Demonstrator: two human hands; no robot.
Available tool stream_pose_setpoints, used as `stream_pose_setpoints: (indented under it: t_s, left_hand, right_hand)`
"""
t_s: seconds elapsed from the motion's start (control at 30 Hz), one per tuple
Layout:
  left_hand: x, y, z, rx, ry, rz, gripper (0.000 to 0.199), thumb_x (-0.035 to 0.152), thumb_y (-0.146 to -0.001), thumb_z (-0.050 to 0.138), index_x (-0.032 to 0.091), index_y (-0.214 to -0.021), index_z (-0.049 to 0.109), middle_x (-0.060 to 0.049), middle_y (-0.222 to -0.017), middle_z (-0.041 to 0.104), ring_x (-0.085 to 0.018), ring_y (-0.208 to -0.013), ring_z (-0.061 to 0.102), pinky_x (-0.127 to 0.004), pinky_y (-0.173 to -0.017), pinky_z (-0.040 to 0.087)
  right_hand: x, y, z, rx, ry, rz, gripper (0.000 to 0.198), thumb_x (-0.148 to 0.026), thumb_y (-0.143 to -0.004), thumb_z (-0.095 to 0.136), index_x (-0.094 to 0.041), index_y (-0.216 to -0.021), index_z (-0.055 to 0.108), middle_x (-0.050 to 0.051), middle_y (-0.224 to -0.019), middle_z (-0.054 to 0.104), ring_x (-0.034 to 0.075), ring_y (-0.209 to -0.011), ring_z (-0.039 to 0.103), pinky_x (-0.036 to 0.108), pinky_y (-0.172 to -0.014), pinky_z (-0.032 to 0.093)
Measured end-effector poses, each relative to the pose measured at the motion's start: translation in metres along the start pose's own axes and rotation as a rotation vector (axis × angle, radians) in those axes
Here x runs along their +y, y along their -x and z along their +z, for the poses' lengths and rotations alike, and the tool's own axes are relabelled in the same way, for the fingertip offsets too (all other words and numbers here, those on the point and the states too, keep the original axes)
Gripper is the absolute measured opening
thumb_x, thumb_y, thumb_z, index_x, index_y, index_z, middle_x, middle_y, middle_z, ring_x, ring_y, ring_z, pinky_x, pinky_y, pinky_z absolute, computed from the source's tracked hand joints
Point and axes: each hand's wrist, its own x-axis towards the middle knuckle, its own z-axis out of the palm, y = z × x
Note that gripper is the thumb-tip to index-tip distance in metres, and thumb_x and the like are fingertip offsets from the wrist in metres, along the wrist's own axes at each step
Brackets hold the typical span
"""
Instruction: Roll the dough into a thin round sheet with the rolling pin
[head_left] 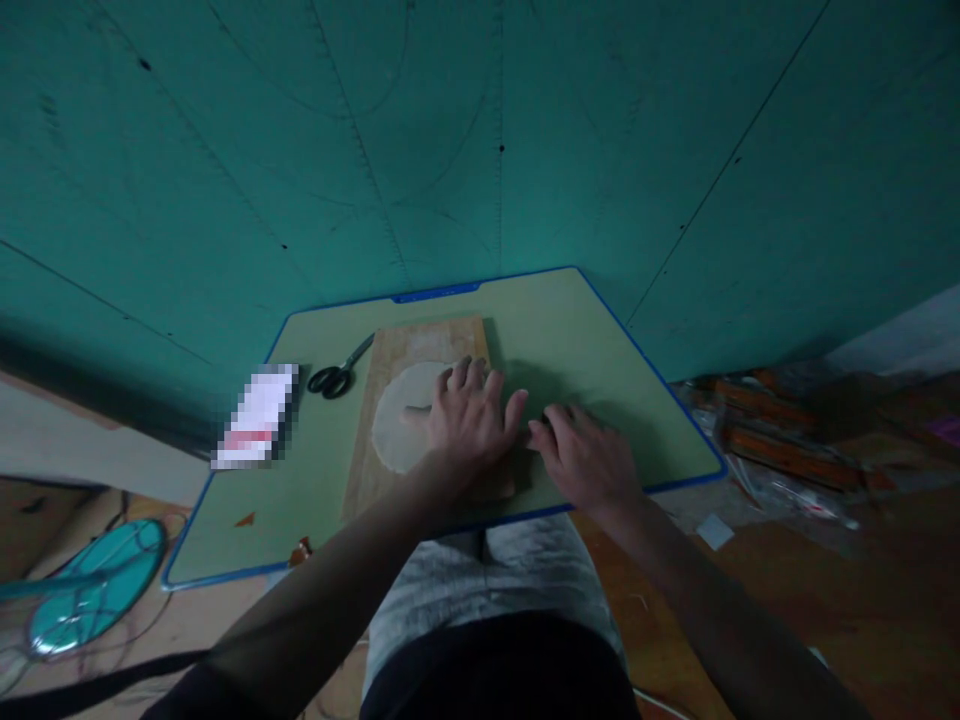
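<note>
Left hand (469, 415) spread flat, pressing pale clay disc (401, 420) on wooden board (420, 345). Right hand (581, 450) just beside, fingers curled on green surface (600, 350), empty. Scissors (339, 375) beyond left hand, well apart. Flattening step, likely; next move needs even palm pressure.

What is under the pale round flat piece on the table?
The pale round disc lies on a wooden board, which rests on the green table. The left hand covers the disc's right part, so that part is hidden.
</note>
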Motion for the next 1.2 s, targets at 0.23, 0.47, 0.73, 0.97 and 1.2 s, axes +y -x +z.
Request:
stream_pose_setpoints:
  t_s: [0.23, 0.47, 0.73, 0.97, 1.2]
  left_hand:
    - [0.001, -0.044, 0.009, -0.080, 0.022, -0.097, 0.048, 0.049, -0.101, 0.034, 0.014, -0.109, 0.066, -0.019, -0.115, 0.067, -0.036, -0.117, 0.056, -0.051, -0.094, 0.044]
    - [-0.004, -0.049, 0.019, -0.090, 0.034, -0.146, 0.060, 0.054, -0.100, 0.032, 0.009, -0.127, 0.062, -0.024, -0.143, 0.053, -0.041, -0.140, 0.039, -0.062, -0.112, 0.027]
    - [-0.011, -0.036, 0.021, -0.217, 0.036, -0.111, 0.067, 0.060, -0.097, 0.037, 0.010, -0.140, 0.054, -0.024, -0.153, 0.042, -0.043, -0.146, 0.031, -0.062, -0.113, 0.030]
    - [-0.010, -0.028, 0.010, -0.162, -0.020, -0.041, 0.057, 0.051, -0.100, 0.040, 0.010, -0.135, 0.057, -0.024, -0.148, 0.048, -0.038, -0.143, 0.038, -0.055, -0.112, 0.036]
    - [-0.035, -0.009, -0.009, -0.042, -0.058, 0.017, 0.037, 0.037, -0.101, 0.039, 0.014, -0.116, 0.064, -0.018, -0.137, 0.060, -0.032, -0.135, 0.048, -0.049, -0.110, 0.041]
  right_hand:
    - [0.012, -0.057, -0.012, -0.138, 0.014, 0.030, 0.036, -0.038, -0.104, 0.032, -0.021, -0.105, 0.063, 0.010, -0.098, 0.074, 0.024, -0.086, 0.070, 0.031, -0.066, 0.038]
    - [0.015, -0.067, -0.012, -0.124, -0.013, 0.007, 0.037, -0.032, -0.103, 0.035, -0.020, -0.097, 0.069, 0.011, -0.100, 0.075, 0.022, -0.090, 0.070, 0.030, -0.071, 0.041]
    - [0.004, -0.041, -0.008, -0.067, -0.032, -0.038, 0.046, -0.037, -0.105, 0.032, -0.017, -0.094, 0.072, 0.012, -0.099, 0.076, 0.023, -0.090, 0.072, 0.030, -0.073, 0.045]
    - [-0.002, -0.030, -0.013, -0.090, 0.012, -0.054, 0.053, -0.042, -0.105, 0.029, -0.018, -0.091, 0.074, 0.013, -0.091, 0.078, 0.023, -0.084, 0.074, 0.031, -0.069, 0.046]
    - [0.005, -0.028, -0.012, -0.046, -0.024, -0.018, 0.052, -0.045, -0.105, 0.030, -0.021, -0.089, 0.073, 0.011, -0.091, 0.078, 0.022, -0.081, 0.074, 0.030, -0.068, 0.045]
